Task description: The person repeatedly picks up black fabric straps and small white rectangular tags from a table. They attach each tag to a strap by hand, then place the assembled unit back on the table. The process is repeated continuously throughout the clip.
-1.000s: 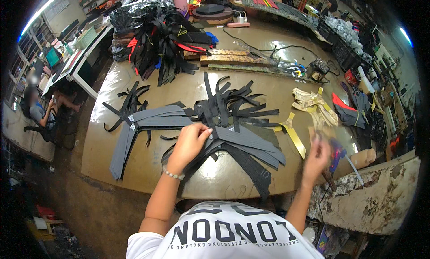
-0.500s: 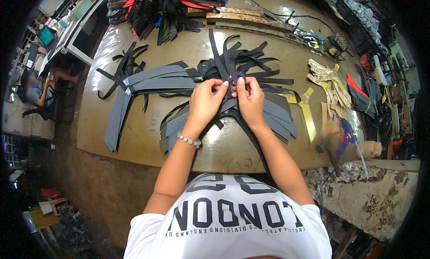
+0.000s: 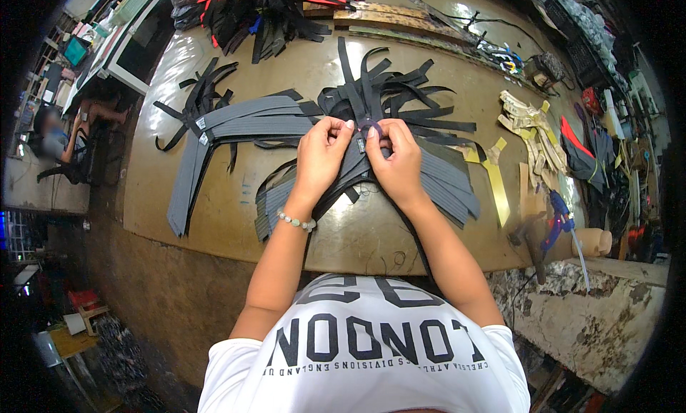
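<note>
Pretty crammed in here: brown, scuffed floor [image 3: 136,284] on our left, a seated person [image 3: 53,145] over by a white bench [image 3: 132,63], and a chipped ledge [image 3: 607,320] on our right. Our table [image 3: 229,216] is tan and shiny, with glare spots and a few marks. At its far side there's a black heap [image 3: 264,27] with red and blue bits, next to some worn boards [image 3: 386,20]. Closer in, we've got two fans of grey panels with black straps: the left fan [image 3: 264,120] lies untouched, the right fan [image 3: 443,181] is under our hands. We'd guess the right one is midway; can't tell if the left one is finished or waiting, so call it at least one in hand. Yellow pieces [image 3: 532,127] and a blue glue gun [image 3: 554,220] sit off to the right, out of use. Left hand [image 3: 325,152]: thumb and fingertips pressed together, can't tell on what. Right hand [image 3: 395,156]: pinching a small purple strip [image 3: 368,124], just above a little white label [image 3: 362,144] where the panels and straps meet. That join doesn't look done yet.
</note>
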{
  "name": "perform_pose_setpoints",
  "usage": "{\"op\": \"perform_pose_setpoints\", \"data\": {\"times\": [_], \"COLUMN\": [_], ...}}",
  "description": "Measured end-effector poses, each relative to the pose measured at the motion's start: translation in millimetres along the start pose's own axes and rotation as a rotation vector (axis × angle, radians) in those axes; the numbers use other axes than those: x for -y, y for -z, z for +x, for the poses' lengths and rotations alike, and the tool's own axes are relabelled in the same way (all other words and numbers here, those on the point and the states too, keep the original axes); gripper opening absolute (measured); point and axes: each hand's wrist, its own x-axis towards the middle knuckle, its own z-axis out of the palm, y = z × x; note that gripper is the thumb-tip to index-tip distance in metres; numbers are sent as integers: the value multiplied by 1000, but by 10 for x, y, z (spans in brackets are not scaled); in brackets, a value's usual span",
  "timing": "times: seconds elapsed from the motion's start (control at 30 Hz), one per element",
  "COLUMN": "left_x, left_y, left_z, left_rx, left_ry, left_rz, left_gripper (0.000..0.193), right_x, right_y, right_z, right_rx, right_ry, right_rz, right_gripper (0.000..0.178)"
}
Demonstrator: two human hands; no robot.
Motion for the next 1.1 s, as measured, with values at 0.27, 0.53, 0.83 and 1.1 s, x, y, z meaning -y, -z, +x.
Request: {"op": "perform_pose_setpoints", "data": {"times": [0.27,0.53,0.83,1.1], "left_x": [-44,88,-575,-375], "left_y": [-6,-53,319,90], "left_z": [-11,51,-629,-301], "left_rx": [-12,-63,835,158], "left_ry": [-37,-159,-238,-433], "left_rz": [37,1,514,518], "left_gripper": [29,27,32,34], "right_x": [-12,-28,-141,-135], "right_y": [-4,2,58,184], "right_z": [6,4,24,91], "right_rx": [1,7,-18,-77], "right_ry": [68,101,-362,-478], "right_rz": [-65,-132,390,735], "right_gripper": [11,11,23,23]}}
